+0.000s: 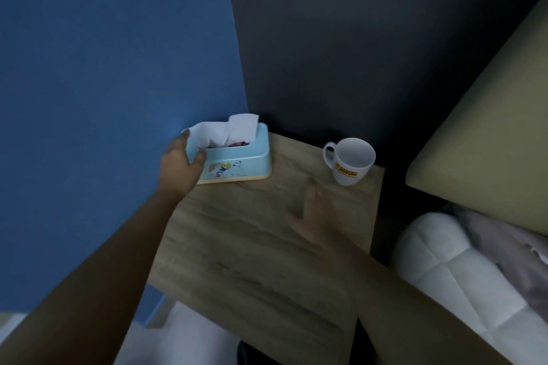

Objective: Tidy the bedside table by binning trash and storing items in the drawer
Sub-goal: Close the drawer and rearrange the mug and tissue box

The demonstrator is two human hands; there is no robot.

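Note:
A light blue tissue box with a cartoon print stands at the back left corner of the wooden bedside table. White tissue sticks up from its slot. My left hand grips the box's left end, thumb on the front face. A white mug with a yellow label stands at the back right of the table top. My right hand hovers blurred over the middle of the table, fingers spread, holding nothing, a short way in front of the mug.
A blue wall runs along the table's left side and a dark wall stands behind it. A beige headboard and white bedding lie to the right. The floor shows below the table's front edge.

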